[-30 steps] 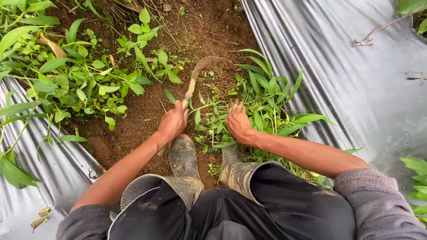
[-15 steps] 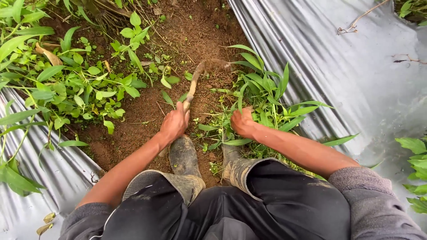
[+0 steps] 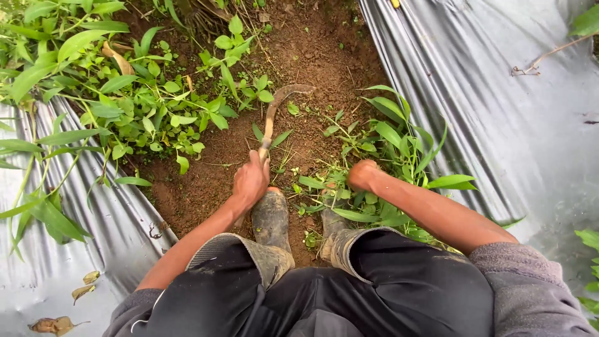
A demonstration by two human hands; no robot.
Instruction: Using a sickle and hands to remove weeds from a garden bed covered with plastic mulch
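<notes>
Boots: two muddy boots (image 3: pixel 272 218) stand on the bare soil (image 3: pixel 206 181), right under the hands.
Left hand: the left hand (image 3: pixel 251 181) is wrapped tight round the wooden handle of a sickle (image 3: pixel 274 112), just above the left boot.
Right hand: the right hand (image 3: pixel 363 175) is balled into a fist in the weeds (image 3: pixel 387 156), gripping a bunch of them; the fingers are hidden in the leaves.
Sickle: it points away from the person, its curved, dirt-caked blade lying on the soil beyond the left hand, tip hooked toward the right.
Sheets: silver plastic sheets (image 3: pixel 499 112) flank the soil strip on both sides; more weeds spread over the far left.
Risk: the blade hooks toward the fist; a hard pull could likely nick the fingers or a boot toe.
Risk: a wide swing could slit the plastic.
</notes>
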